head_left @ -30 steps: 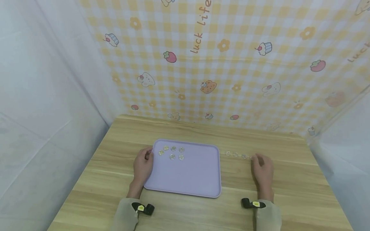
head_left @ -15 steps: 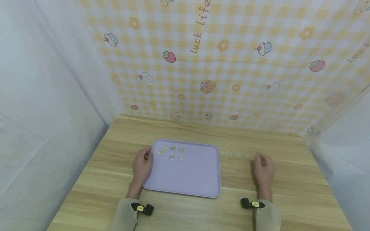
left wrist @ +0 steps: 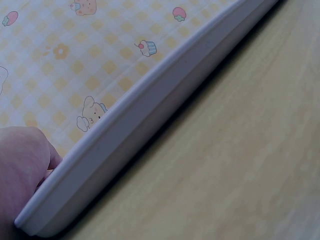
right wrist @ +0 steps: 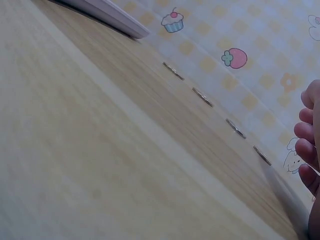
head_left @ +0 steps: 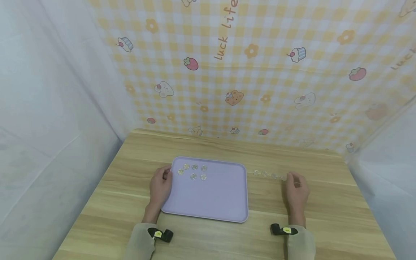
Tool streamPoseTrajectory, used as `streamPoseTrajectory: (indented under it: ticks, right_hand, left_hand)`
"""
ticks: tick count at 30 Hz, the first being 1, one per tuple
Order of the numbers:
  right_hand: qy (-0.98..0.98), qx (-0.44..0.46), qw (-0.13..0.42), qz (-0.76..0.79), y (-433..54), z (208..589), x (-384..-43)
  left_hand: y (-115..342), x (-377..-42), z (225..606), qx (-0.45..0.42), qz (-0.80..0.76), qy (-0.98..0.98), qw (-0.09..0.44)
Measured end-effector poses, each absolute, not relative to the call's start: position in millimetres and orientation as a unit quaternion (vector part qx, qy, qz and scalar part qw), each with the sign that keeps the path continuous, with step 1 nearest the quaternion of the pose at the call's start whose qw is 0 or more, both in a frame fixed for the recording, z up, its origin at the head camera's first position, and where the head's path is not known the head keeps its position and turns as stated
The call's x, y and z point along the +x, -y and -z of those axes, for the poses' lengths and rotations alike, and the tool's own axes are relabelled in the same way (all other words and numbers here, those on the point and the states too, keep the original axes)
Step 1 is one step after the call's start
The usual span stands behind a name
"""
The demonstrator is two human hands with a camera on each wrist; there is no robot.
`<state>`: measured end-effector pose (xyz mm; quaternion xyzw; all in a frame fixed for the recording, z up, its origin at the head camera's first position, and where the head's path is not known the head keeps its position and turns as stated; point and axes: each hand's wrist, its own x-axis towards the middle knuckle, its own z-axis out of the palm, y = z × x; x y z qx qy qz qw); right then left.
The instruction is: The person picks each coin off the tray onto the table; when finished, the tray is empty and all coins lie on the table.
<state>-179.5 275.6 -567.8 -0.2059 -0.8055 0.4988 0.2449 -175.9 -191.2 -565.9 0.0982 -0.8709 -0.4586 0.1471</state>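
Discs [head_left: 274, 176], thin, round, perhaps metal

Brown lettering [head_left: 226, 29] on the gingham backdrop [head_left: 208, 83] reads "luck life" — "luck" recurs far right — while yellow labels [head_left: 287, 230] on both wrist cameras [head_left: 275, 229] are illegibly small.

Soft, even light fills the head view, pale and slightly hazy, with a faint sheen near the front edge of the table [head_left: 208, 240]. Shadows are weak: a narrow dark strip on the tray side of the right hand [head_left: 297, 189], and a thin line under the front edge of the tray [head_left: 208, 198]. The faces of the coins [head_left: 194, 176] are too soft to read. Both wrist views are dimmer and bluish. In the left one, the wood is blurred and a black shadow hugs the tray's base; in the right, the nearest wood looks smeared and washed out.
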Motion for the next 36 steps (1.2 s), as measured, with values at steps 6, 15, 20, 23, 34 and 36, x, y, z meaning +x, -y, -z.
streamPoseTrajectory:
  ticks: [6,15,20,23,34,36]
  right_hand:
    - [0.812,-0.191,0.241,-0.496,-268.7,562.6,-177.9]
    - [0.818,-0.14,0.253,-0.498,-258.9,565.4,-180.2]
    - [0.823,-0.119,0.254,-0.493,-253.2,565.7,-180.2]
    - [0.825,-0.106,0.249,-0.496,-248.0,565.7,-180.1]
    - [0.831,-0.038,0.262,-0.49,-224.4,567.4,-179.3]
    - [0.825,-0.012,0.276,-0.493,-217.1,563.7,-178.4]
  left_hand:
    - [191.2,-176.7,565.8,0.098,0.456,0.872,0.148]
    - [192.4,-177.1,568.4,0.096,0.453,0.872,0.157]
    - [192.9,-176.9,569.1,0.095,0.451,0.873,0.163]
    - [192.9,-177.1,569.7,0.093,0.45,0.873,0.165]
    - [191.2,-177.0,569.7,0.093,0.452,0.873,0.159]
    - [190.9,-176.5,569.0,0.093,0.453,0.872,0.158]
